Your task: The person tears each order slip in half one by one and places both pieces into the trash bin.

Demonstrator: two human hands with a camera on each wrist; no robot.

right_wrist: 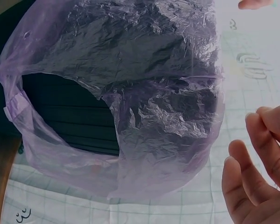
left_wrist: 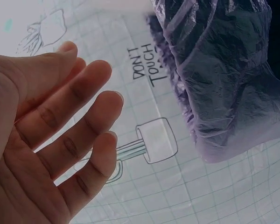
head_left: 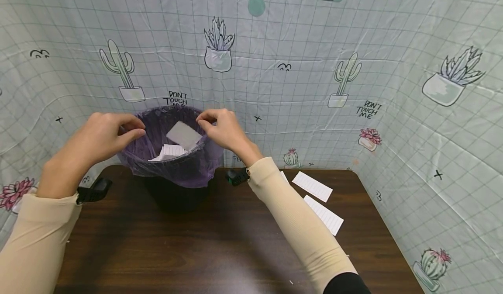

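Observation:
A black bin [head_left: 177, 195] with a purple plastic bag [head_left: 192, 169] folded over its rim stands at the back left of the table. Inside lie a pale rectangular piece [head_left: 184, 135] and several lined white paper pieces [head_left: 171, 151]. My left hand [head_left: 105, 134] hovers by the bin's left rim, fingers loosely bent; in the left wrist view a gap separates it from the bag [left_wrist: 224, 93]. Over the right rim is my right hand [head_left: 223, 129], its thumb and forefinger close together. Nothing shows between the fingers of my right hand [right_wrist: 261, 168] in the right wrist view.
Lined white paper strips [head_left: 313, 186] lie on the brown table [head_left: 243, 250] at the right, partly hidden by my right sleeve [head_left: 298, 224]. A cactus-printed cloth [head_left: 259, 88] hangs behind the bin and along both sides. Small white scraps [head_left: 291, 282] are near the front.

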